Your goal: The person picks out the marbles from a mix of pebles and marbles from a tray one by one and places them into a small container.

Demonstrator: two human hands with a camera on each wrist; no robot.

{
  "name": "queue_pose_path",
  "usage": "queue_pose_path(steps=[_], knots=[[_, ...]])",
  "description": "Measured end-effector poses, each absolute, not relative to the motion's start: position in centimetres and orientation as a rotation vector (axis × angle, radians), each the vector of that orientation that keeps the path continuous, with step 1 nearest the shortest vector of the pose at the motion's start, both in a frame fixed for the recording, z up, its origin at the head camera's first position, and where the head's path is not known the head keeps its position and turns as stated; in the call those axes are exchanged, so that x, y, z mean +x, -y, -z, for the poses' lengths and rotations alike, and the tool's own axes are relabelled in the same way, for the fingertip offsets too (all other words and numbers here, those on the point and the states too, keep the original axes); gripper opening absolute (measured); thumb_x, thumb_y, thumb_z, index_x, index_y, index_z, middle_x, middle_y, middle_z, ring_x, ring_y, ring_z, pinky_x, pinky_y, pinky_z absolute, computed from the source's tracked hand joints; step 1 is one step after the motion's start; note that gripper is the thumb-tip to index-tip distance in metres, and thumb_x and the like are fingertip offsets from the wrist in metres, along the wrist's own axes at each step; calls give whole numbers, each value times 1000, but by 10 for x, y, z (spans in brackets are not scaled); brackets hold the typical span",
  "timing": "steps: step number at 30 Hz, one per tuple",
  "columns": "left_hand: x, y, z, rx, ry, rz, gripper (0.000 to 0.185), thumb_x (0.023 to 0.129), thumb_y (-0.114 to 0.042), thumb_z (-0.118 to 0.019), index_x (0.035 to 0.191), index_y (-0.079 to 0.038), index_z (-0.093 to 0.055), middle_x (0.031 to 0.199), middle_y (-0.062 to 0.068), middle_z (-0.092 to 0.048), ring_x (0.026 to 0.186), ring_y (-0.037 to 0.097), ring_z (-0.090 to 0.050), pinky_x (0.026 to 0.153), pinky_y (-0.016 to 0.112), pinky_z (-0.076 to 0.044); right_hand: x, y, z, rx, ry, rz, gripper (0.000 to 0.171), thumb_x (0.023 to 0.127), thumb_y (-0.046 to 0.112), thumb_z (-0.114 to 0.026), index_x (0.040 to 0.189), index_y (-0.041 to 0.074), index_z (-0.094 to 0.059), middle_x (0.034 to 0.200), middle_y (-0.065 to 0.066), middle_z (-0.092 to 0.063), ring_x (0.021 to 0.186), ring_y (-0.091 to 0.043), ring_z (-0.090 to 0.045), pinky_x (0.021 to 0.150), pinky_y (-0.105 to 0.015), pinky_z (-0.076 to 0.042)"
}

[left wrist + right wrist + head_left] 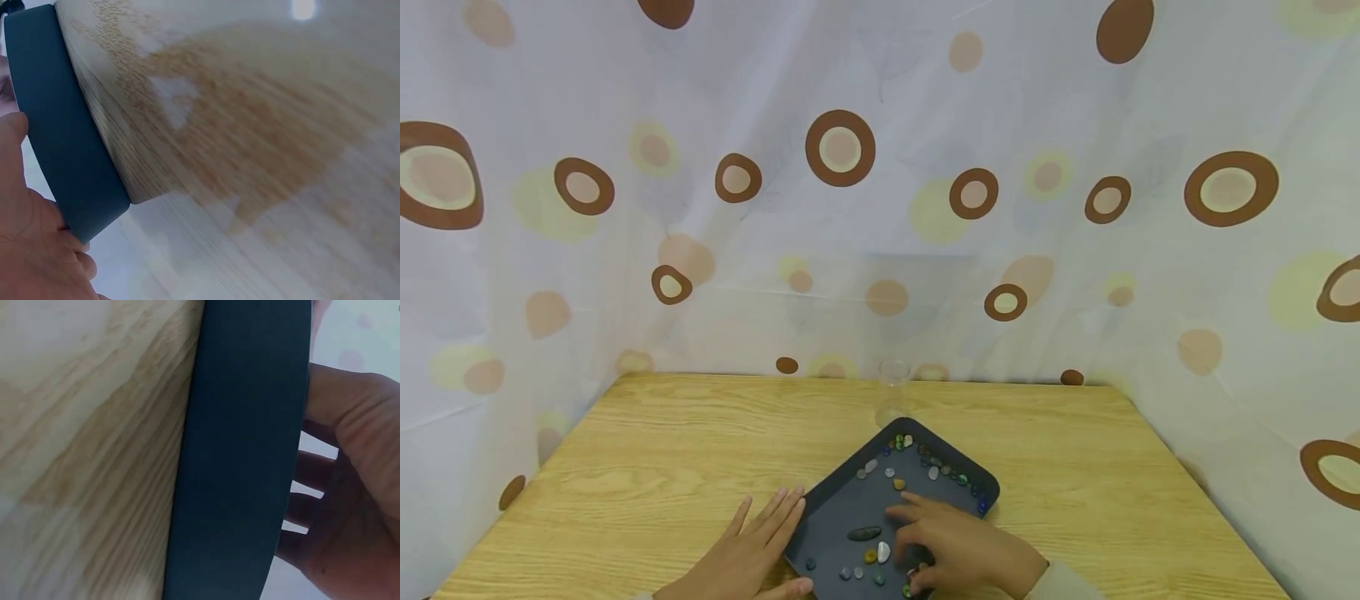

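A dark rectangular tray (835, 508) lies turned at an angle on the table. My left hand (745, 546) rests against its left corner, fingers straight and close together. In the left wrist view, that hand (28, 244) touches the tray wall (62, 125). Over the tray's right side is my right hand (951, 542), fingers spread and loosely bent, with nothing visible held. Beneath its thumb lie several small stones, partly hidden. Left of it sit a long dark stone (864, 533), a white stone (883, 552) and a yellow stone (870, 556). An orange stone (898, 483) lies farther back.
Several coloured pebbles and glass pieces line the tray's far edges, among them a green one (962, 480) and a blue one (982, 505). Behind the far corner stands a clear glass vessel (892, 392). A dotted curtain (880, 242) hangs around the wooden table (700, 450).
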State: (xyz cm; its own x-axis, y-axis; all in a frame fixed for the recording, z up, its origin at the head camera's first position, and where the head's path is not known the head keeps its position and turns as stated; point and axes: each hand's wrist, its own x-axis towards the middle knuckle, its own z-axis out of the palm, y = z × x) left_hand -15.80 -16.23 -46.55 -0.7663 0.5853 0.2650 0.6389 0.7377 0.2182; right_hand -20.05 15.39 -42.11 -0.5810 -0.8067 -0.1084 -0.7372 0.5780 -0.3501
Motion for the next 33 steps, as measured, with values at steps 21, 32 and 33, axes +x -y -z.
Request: queue_pose_path(steps=[21,32,33], knots=[[-159,163,465,-998,2748,411,81,93,-58,-50,148,-1,-34,153,17,-32,138,36,-31,104,15,26,-197,-141,419,-1187,-2479,343,13,82,26,-77,79,30,-65,146,-6,-45,139,-35,-33,95,-60,-45],[-159,163,462,-994,2803,476,82,93,-59,-49,149,-1,-31,155,16,-28,140,37,-27,117,45,-11,-205,-146,407,-1265,-2437,457,9,87,23,-72,87,29,-65,147,-6,-44,140,-38,-30,103,-54,-41],[-159,163,462,-992,2805,474,82,93,-59,-49,149,-2,-31,155,15,-29,140,37,-27,113,52,-20,-207,-147,403,-1271,-2442,481,9,87,23,-71,89,29,-65,147,-6,-44,140,-38,-29,106,-51,-39]])
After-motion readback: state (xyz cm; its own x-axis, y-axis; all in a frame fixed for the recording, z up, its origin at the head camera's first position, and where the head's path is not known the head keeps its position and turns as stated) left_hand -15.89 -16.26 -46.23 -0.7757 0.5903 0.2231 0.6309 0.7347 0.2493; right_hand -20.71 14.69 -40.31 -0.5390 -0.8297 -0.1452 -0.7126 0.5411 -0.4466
